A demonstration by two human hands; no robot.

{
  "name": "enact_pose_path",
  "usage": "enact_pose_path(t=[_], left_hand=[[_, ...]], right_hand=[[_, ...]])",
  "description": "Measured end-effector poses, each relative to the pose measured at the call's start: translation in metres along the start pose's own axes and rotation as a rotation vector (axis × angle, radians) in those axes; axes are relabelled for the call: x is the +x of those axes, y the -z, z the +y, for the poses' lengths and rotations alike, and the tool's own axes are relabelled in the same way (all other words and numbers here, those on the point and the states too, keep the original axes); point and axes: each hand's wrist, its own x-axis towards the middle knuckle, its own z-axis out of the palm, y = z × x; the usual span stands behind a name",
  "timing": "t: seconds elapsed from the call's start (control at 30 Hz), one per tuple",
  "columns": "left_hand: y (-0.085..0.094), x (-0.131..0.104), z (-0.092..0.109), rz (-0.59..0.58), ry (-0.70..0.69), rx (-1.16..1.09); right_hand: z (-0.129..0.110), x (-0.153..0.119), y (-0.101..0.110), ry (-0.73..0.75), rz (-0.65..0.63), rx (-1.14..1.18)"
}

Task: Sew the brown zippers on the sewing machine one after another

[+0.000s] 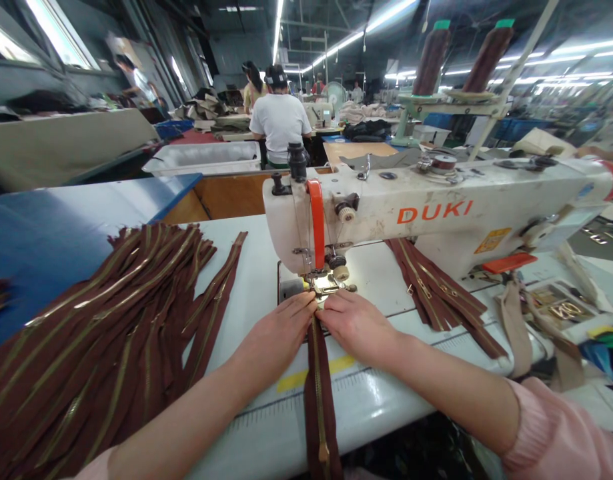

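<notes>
A brown zipper [316, 387] with brass-coloured teeth runs from the needle area of the sewing machine [366, 200] down over the table's front edge; its slider hangs near the bottom. My left hand [283, 327] presses the zipper's upper end from the left, fingers together close to the presser foot. From the other side my right hand [353, 323] pinches the same end. The fingertips of both hands almost meet there, and the zipper's very end is hidden under them. Left of my hands lies a large pile of brown zippers [121, 320].
More zippers [431, 287] lie under the machine arm at the right. Beyond them sits a tray [561, 307] of small metal parts. Two brown thread cones [431, 60] stand on a rack behind. A person in a white shirt [280, 120] sits ahead, near a white bin [206, 159].
</notes>
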Motion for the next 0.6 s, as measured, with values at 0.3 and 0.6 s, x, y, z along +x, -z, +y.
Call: enact_pose_path(t=[0.3,0.6], left_hand=[[0.0015,0.0038,0.0016,0.005,-0.001,0.032],[-0.0012,0.0057,0.0015,0.039,0.030,0.000]], right_hand=[[0.0009,0.0010,-0.0019,-0.010,-0.012,-0.038],[0.0011,0.0023,-0.0002,-0.003,-0.024,-0.078]])
